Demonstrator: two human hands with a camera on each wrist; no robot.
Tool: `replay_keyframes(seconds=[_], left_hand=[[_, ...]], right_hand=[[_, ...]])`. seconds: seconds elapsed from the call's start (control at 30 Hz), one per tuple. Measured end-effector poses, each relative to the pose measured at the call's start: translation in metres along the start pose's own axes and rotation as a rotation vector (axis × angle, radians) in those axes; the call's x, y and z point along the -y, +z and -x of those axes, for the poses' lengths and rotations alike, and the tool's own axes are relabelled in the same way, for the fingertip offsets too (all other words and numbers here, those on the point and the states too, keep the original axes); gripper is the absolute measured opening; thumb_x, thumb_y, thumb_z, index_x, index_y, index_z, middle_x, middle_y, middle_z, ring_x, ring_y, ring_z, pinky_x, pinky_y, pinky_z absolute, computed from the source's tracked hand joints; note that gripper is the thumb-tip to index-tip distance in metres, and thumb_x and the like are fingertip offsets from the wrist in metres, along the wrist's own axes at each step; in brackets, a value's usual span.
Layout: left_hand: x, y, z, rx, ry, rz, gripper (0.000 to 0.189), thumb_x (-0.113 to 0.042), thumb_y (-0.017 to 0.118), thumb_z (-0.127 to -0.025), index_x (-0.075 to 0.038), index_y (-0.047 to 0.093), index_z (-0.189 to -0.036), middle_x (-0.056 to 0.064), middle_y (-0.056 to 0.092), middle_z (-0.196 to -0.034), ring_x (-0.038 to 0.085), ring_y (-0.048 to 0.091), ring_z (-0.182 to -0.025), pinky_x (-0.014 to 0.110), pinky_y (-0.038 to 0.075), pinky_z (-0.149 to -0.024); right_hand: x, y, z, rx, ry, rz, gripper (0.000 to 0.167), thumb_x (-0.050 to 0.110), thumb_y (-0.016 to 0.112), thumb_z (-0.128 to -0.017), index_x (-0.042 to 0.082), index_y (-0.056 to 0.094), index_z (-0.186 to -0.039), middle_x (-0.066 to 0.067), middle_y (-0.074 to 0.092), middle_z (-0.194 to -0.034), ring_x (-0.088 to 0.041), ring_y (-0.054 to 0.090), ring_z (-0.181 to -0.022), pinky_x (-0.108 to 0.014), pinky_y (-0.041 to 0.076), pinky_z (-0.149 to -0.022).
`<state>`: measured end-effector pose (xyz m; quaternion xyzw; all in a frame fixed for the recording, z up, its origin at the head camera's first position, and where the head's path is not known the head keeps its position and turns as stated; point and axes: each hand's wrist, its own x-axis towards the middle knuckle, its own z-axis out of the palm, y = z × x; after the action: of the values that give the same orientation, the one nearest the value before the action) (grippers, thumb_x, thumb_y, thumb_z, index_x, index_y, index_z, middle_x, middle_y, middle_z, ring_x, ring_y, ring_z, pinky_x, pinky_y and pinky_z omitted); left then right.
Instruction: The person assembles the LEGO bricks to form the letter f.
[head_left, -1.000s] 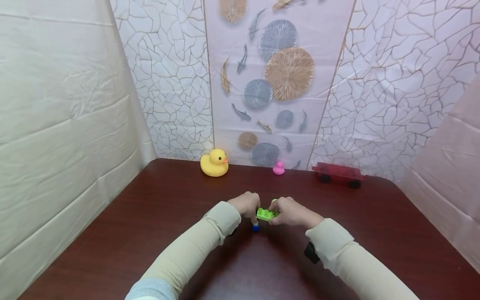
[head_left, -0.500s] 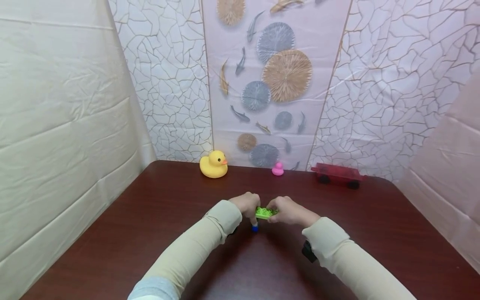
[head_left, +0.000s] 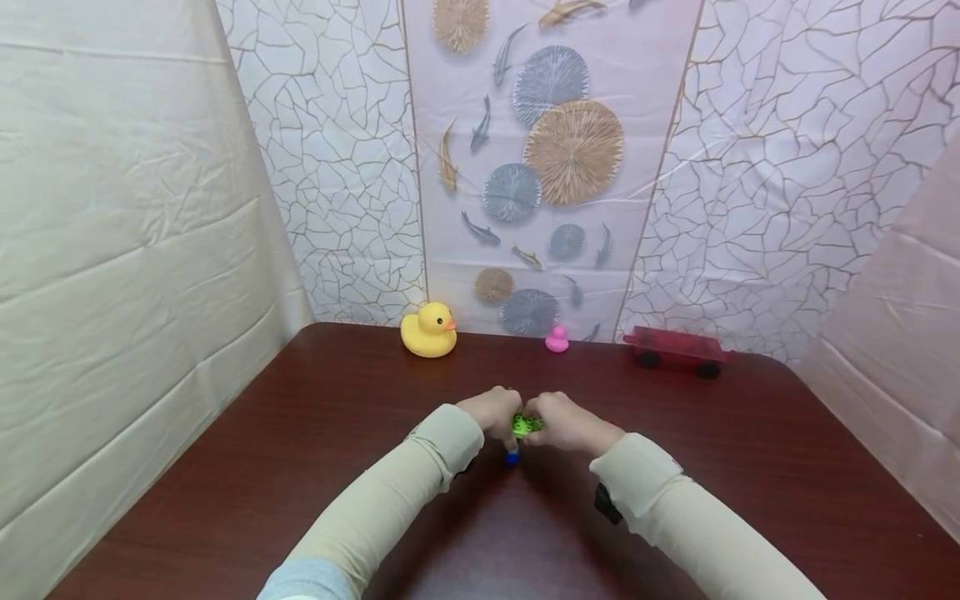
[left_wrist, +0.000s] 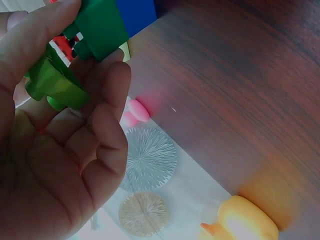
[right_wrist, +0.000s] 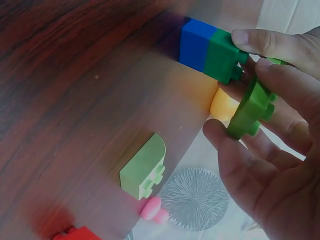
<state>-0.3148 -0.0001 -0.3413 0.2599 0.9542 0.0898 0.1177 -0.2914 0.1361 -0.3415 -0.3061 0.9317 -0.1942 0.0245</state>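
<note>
While the left hand (head_left: 491,410) has barely moved over the last second, the right hand (head_left: 566,421) has come in toward it, bringing the bright-green brick (right_wrist: 245,111) along. Less of that brick's studded top shows between the hands on head cam now. My read: parts are past the approach and into lining up. Bright-green sits right by the studs of the dark-green brick (right_wrist: 222,55), but I'd call it unseated; it looks tilted to them on right wrist cam. Can't confirm whether any edge touches.

Positions: I have the bright-green brick at the right hand's fingertips, pinched between thumb and fingers, studs up, just right of the left fingertips. Left hand pinches the dark-green brick, thumb on one face; fingers behind it partly hidden. Blue brick (right_wrist: 196,45) is joined to dark-green, below the left fingertips. Can't tell if it rests on the table (head_left: 480,542).

Around the hands: pale-green curved block (right_wrist: 142,170) lies beyond the right hand, apart from it. Bit of a red block (right_wrist: 80,234) shows on the outer side of the right hand, mostly cut off, so I can't give its shape.
</note>
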Motion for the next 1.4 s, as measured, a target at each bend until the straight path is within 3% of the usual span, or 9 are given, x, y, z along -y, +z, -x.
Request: replay_keyframes(seconds=[0.6,0.93,1.4], left_hand=[[0.0012,0.0040,0.0012,-0.016,0.013,0.035,0.024,-0.016,0.081,-0.058,-0.011,0.059,-0.066,-0.002,0.053,-0.063,0.010,0.047,-0.055,0.022,0.040,-0.049],[0.0027,0.0013,0.0008,-0.026,0.021,0.036,0.031,-0.017,0.083,-0.055,-0.011,0.058,-0.071,-0.002,0.053,-0.067,0.010,0.049,-0.059,0.022,0.041,-0.052],[0.0061,0.0058,0.0018,-0.039,0.037,0.036,0.027,-0.017,0.081,-0.058,-0.012,0.057,-0.069,-0.002,0.053,-0.064,0.010,0.046,-0.056,0.023,0.039,-0.050]], right_hand=[[-0.0038,0.0046,-0.0032,0.042,0.020,0.016,0.023,0.011,0.073,-0.070,0.004,0.063,-0.089,0.000,0.058,-0.078,-0.013,0.050,-0.069,-0.027,0.044,-0.062],[-0.0021,0.0007,-0.0050,0.039,-0.038,0.010,0.017,0.010,0.075,-0.067,0.007,0.063,-0.079,0.003,0.057,-0.070,-0.010,0.050,-0.062,-0.025,0.044,-0.056],[0.0000,0.0036,-0.0076,0.057,-0.009,0.006,0.016,0.010,0.075,-0.066,0.007,0.063,-0.077,0.003,0.056,-0.069,-0.010,0.049,-0.060,-0.024,0.043,-0.053]])
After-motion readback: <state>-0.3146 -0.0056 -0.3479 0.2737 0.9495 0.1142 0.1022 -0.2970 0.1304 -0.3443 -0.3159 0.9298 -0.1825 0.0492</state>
